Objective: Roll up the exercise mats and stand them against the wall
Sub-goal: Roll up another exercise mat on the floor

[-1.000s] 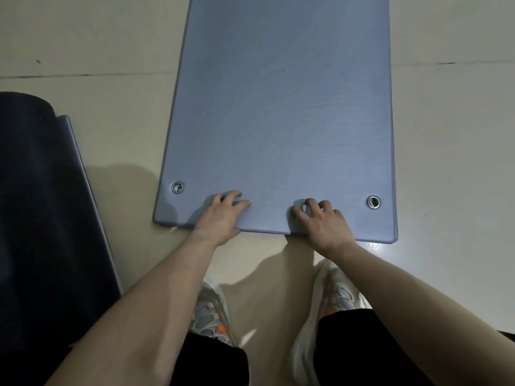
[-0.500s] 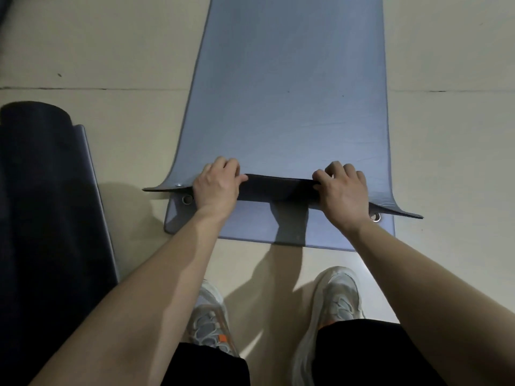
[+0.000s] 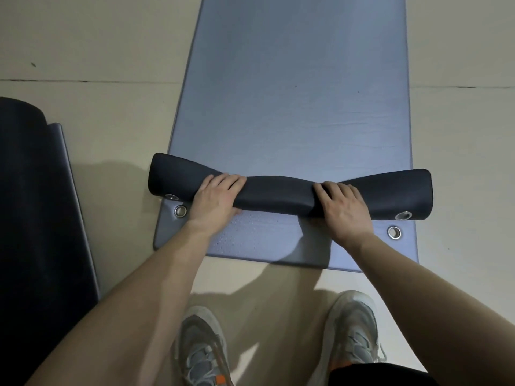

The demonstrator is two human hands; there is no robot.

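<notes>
Fingers (image 3: 229, 180) squeeze dark mat roll (image 3: 278, 192), middle pinched.

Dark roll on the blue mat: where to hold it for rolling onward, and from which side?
Take the dark roll from the near side, fingers over its top, as the left hand and right hand do. It is long, lying across the blue mat, pinched at the hands and flaring at both ends, so a wider hold nearer the ends would probably roll it more evenly.
</notes>
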